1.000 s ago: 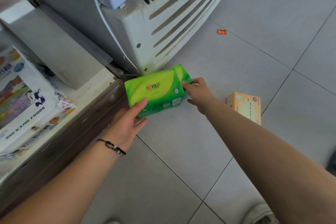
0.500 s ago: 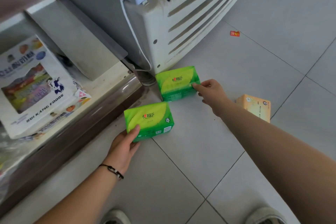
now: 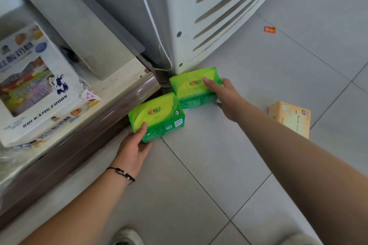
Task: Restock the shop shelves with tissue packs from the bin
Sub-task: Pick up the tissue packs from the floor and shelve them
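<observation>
Left hand (image 3: 133, 146) gripping near green tissue pack (image 3: 157, 114) at its lower left corner, thumb on top face, fingers tucked under near edge; thin black cord bracelet (image 3: 121, 173) on that wrist. Right hand (image 3: 225, 95) gripping far green tissue pack (image 3: 196, 87) from its right end, thumb pressed on top, fingers wrapped down the side. Both packs low over grey tiled floor (image 3: 199, 165), corners touching or nearly so, cannot tell if resting on tiles. Near pack just beside brown rounded shelf edge (image 3: 111, 103); far pack just beside base of white slatted appliance (image 3: 215, 16). Orange tissue pack (image 3: 290, 117) lying on floor, right of right forearm, well apart from green ones. White carton with cow print (image 3: 37, 85) on shelf at left. Small red scrap (image 3: 269, 29) on floor far right. Shoe toe (image 3: 127, 236) at bottom edge
</observation>
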Demonstrator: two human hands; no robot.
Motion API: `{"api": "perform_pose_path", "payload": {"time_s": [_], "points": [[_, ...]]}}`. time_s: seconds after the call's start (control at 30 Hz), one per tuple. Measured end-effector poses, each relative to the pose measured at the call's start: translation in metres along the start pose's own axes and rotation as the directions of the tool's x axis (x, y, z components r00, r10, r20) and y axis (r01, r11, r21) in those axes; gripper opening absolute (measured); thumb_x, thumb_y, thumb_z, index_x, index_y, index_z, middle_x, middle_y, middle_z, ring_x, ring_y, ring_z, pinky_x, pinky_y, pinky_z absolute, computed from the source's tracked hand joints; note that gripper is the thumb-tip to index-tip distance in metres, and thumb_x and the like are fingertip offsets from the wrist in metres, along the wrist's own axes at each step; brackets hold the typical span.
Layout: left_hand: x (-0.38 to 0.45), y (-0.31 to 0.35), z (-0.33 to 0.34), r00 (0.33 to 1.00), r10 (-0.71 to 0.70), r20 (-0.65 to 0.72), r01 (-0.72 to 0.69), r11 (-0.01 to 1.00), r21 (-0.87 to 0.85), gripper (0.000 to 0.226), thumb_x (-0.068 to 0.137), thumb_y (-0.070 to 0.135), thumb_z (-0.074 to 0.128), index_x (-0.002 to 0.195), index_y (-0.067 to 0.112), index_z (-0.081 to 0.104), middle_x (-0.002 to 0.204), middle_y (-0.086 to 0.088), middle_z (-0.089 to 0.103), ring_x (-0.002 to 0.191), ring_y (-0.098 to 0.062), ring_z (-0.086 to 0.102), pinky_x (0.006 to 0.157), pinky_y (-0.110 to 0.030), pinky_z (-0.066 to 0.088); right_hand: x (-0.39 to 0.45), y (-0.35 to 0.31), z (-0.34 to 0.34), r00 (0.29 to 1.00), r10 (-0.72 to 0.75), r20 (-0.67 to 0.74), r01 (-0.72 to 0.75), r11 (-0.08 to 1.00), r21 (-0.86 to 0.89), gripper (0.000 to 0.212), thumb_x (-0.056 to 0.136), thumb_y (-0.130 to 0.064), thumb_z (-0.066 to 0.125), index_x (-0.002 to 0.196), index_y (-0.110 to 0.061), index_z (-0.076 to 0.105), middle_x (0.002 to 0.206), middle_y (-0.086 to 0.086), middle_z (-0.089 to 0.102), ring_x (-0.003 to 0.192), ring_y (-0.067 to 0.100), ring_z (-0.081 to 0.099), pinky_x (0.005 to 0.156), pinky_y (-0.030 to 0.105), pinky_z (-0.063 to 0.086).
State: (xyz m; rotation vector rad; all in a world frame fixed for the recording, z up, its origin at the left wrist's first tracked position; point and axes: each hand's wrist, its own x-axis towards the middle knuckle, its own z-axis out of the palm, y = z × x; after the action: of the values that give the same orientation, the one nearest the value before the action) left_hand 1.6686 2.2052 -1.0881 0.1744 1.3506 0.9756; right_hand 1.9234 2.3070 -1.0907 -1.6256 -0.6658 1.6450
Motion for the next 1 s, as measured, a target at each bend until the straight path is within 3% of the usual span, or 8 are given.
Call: {"api": "perform_pose_path", "payload": {"time_s": [0.27, 0.33, 0.43, 0.6, 0.77, 0.83, 0.93, 1.0], "points": [[0.001, 0.005, -0.007, 0.999, -0.025, 0.033, 0.024, 0.999, 0.028, 0.022, 0.092, 0.020, 0.060, 0.113, 0.017, 0.067, 0.115, -0.002, 0.073, 0.114, -0.015, 0.063, 0.103, -0.035, 0.045, -0.003, 0.002, -0.014, 0.997, 0.056, 0.053, -0.058, 0.998, 0.032, 0.069, 0.082, -0.041, 0.077, 0.140, -0.024, 0.043, 0.127, 0.002, 0.059, 0.113, 0.015, 0.058, 0.104, 0.039, 0.042], [0.001, 0.005, -0.009, 0.999, -0.024, 0.029, 0.022, 0.998, 0.061, 0.019, 0.094, 0.018, 0.059, 0.112, 0.019, 0.066, 0.114, 0.000, 0.073, 0.113, -0.013, 0.063, 0.104, -0.035, 0.044, -0.005, 0.002, -0.014, 0.992, 0.097, 0.081, -0.097, 0.995, 0.003, 0.054, 0.085, -0.048, 0.072, 0.129, -0.023, 0.054, 0.126, 0.000, 0.062, 0.114, 0.016, 0.058, 0.109, 0.042, 0.041], [0.000, 0.006, -0.014, 0.998, -0.028, 0.052, 0.021, 0.992, 0.125, 0.020, 0.095, 0.015, 0.057, 0.113, 0.019, 0.065, 0.109, 0.003, 0.075, 0.112, -0.011, 0.063, 0.104, -0.035, 0.043, -0.005, 0.003, -0.013, 0.992, 0.105, 0.064, -0.105, 0.994, -0.006, 0.038, 0.089, -0.051, 0.065, 0.112, -0.023, 0.053, 0.123, 0.001, 0.060, 0.113, 0.019, 0.058, 0.105, 0.044, 0.043], [-0.003, 0.010, -0.030, 0.993, -0.062, 0.097, 0.037, 0.970, 0.239, 0.037, 0.081, 0.021, 0.065, 0.118, 0.018, 0.064, 0.120, -0.004, 0.071, 0.110, -0.018, 0.065, 0.104, -0.039, 0.047, -0.006, 0.004, -0.014, 0.995, 0.080, 0.057, -0.079, 0.997, -0.028, 0.048, 0.084, -0.046, 0.073, 0.113, -0.018, 0.047, 0.116, 0.005, 0.064, 0.106, 0.017, 0.063, 0.106, 0.041, 0.044], [-0.006, 0.020, -0.043, 0.968, -0.201, 0.149, 0.139, 0.928, 0.345, 0.087, 0.050, 0.038, 0.095, 0.127, 0.018, 0.059, 0.122, -0.009, 0.070, 0.098, -0.022, 0.073, 0.066, -0.028, 0.061, -0.015, 0.007, -0.035, 0.963, 0.179, 0.203, -0.172, 0.984, -0.052, 0.102, 0.057, -0.046, 0.093, 0.140, -0.014, 0.043, 0.126, 0.009, 0.068, 0.113, 0.023, 0.067, 0.102, 0.043, 0.051], [-0.009, 0.023, -0.041, 0.967, -0.197, 0.164, 0.141, 0.942, 0.304, 0.071, 0.064, 0.023, 0.084, 0.129, 0.015, 0.057, 0.124, -0.012, 0.069, 0.093, -0.022, 0.073, 0.063, -0.026, 0.060, -0.025, 0.006, -0.043, 0.950, 0.173, 0.258, -0.164, 0.985, -0.056, 0.084, 0.068, -0.039, 0.086, 0.140, -0.016, 0.048, 0.127, 0.007, 0.068, 0.118, 0.022, 0.065, 0.104, 0.040, 0.049], [-0.019, 0.027, -0.035, 0.945, -0.202, 0.258, 0.130, 0.953, 0.272, 0.102, 0.034, 0.022, 0.102, 0.126, 0.017, 0.058, 0.121, -0.012, 0.070, 0.093, -0.022, 0.074, 0.065, -0.028, 0.061, -0.050, -0.001, -0.060, 0.935, 0.134, 0.328, -0.132, 0.991, -0.029, 0.073, 0.068, -0.032, 0.084, 0.135, -0.018, 0.056, 0.129, 0.007, 0.067, 0.121, 0.024, 0.063, 0.104, 0.039, 0.050], [-0.031, 0.029, -0.029, 0.932, -0.199, 0.302, 0.112, 0.953, 0.281, 0.100, 0.037, 0.004, 0.096, 0.127, 0.020, 0.056, 0.121, -0.011, 0.070, 0.093, -0.022, 0.074, 0.067, -0.030, 0.061, -0.076, -0.011, -0.066, 0.931, 0.092, 0.353, -0.104, 0.994, 0.016, 0.065, 0.074, -0.017, 0.078, 0.134, -0.025, 0.054, 0.126, 0.005, 0.069, 0.111, 0.022, 0.068, 0.090, 0.036, 0.058]]}}
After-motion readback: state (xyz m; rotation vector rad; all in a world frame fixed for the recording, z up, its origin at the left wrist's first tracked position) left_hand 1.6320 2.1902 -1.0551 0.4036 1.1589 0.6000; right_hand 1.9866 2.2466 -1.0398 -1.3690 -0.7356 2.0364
